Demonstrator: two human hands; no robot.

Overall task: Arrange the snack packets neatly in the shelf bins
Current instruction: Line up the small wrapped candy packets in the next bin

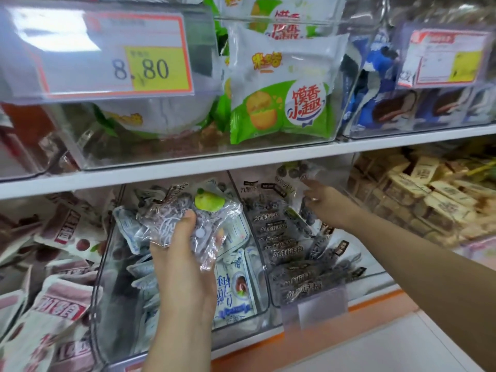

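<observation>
**A:** What is the left hand doing?

**B:** The left hand (pixel 185 264) grips a crinkled green-plum packet (pixel 193 218), thumb across the front and fingers behind. The film is clear and shows dark, wrinkled dried fruit. A green plum is printed near the top edge, with pale lettering lower down. It may be more than one packet bunched together; I cannot tell.

**A:** Where is it?

**B:** It is raised in front of the middle bin (pixel 103 291), a clear plastic one on the lower shelf. Below it, white-and-blue packets (pixel 233 285) lie loose and crooked inside.

**A:** And the other hand?

**B:** The right hand (pixel 326 204) reaches into the right bin (pixel 370 264), just beside the middle one. It holds a dark-fruit packet (pixel 295 170) by its lower part. That one is also clear film with round dark fruit showing through, and it stands close under the white shelf board (pixel 188 170). The fingers are blurred, but they curl onto the film.

**A:** What fills that bin?

**B:** Dark packets (pixel 284 253) with pale Chinese lettering, overlapping in a row from front to back.

**A:** And around them?

**B:** Pink-and-white packets (pixel 53 264) are heaped to the left and beige packets (pixel 418 191) to the right. On the shelf above is a bin of green-and-white biscuit packets (pixel 279 95), one upright against the front wall. That bin carries a price tag (pixel 115 55) reading 8.80. Blue packets (pixel 389 103) sit further right.
</observation>
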